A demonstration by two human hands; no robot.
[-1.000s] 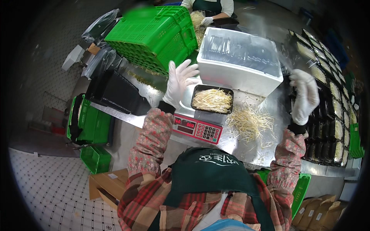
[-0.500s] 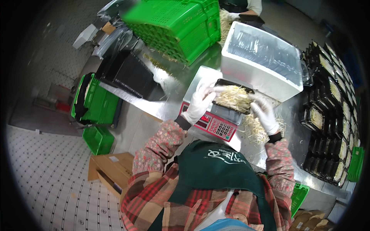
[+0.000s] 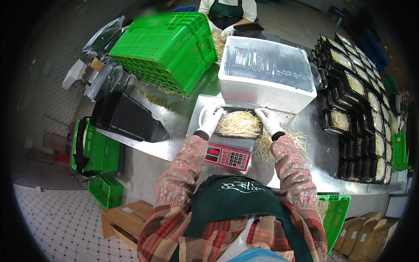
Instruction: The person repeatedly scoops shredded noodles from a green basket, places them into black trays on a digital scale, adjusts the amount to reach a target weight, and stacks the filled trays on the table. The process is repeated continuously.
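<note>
A black plastic tray [image 3: 238, 109] filled with pale bean sprouts [image 3: 239, 124] is over the metal pan of a red digital scale [image 3: 229, 157]. My left hand [image 3: 211, 120], in a white glove, grips the tray's left edge. At the opposite edge my right hand [image 3: 269, 121], also gloved, has its fingers closed on the rim. Whether the tray rests on the pan or is held just above it, I cannot tell. Loose sprouts [image 3: 292, 144] lie on the steel table to the right of the scale.
Behind the scale stands a white foam box [image 3: 266, 91] packed with clear plastic lids. Green crates [image 3: 166, 52] and black empty trays [image 3: 126, 115] are at the left. Stacked filled trays [image 3: 340, 120] occupy the right side. Across the table a co-worker's gloved hand [image 3: 228, 31] is near sprouts.
The tray has gone from tilted to nearly level over the scale. My right hand has moved up to its right edge, and my left hand holds the left edge. The whole view has shifted.
</note>
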